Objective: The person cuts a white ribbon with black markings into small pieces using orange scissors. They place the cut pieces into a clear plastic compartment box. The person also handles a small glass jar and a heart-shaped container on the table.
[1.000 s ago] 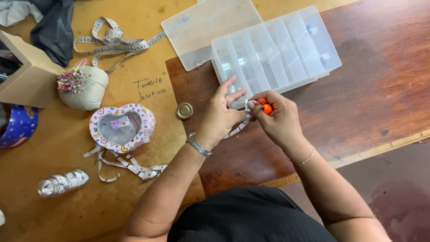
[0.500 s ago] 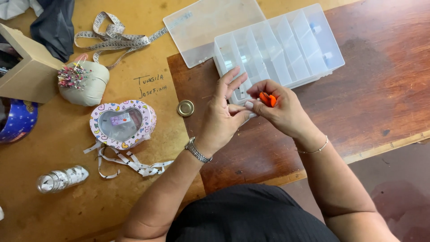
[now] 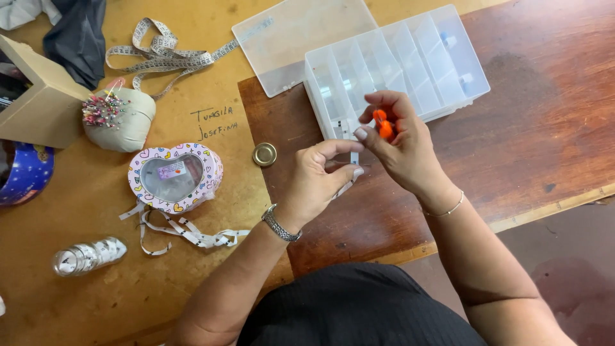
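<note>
Right hand pinches a small orange tool, possibly snips, between thumb and fingers. Left hand, fingers narrowed, holds one end of a narrow white printed strip; both meet just in front of the clear compartment box, its lid open. Judged stage: the strip appears uncut, the visible box compartments nearly empty. On the surface, leftward: brass cap, heart-shaped tin, loose strips, pincushion, measuring tape.
</note>
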